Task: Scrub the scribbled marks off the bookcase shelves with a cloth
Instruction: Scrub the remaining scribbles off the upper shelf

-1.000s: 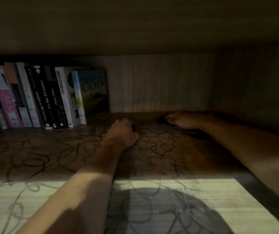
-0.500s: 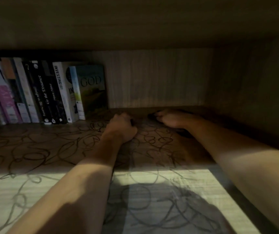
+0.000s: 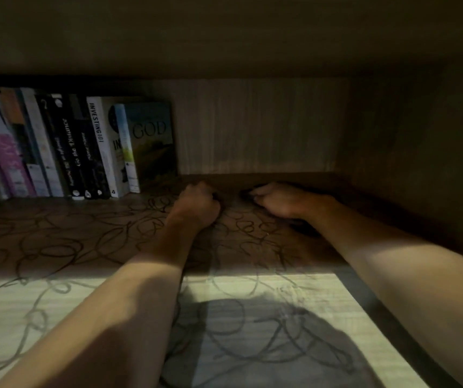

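Scrubbing deep shelf (image 3: 56, 301): scribbles (image 3: 238, 228) between and nearer than both fists, unwiped; dark cloth (image 3: 248, 191), barely visible, apparently under curled right hand (image 3: 276, 200); left hand (image 3: 196, 207) fisted, contents unclear; next, firm strokes toward front edge

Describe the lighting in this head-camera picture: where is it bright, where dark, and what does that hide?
Head view: a bright band lights the front of the shelf, crossed by a rounded shadow; the back is dim, so the left hand and right hand look murky and any cloth cannot be made out; the books stay partly legible.
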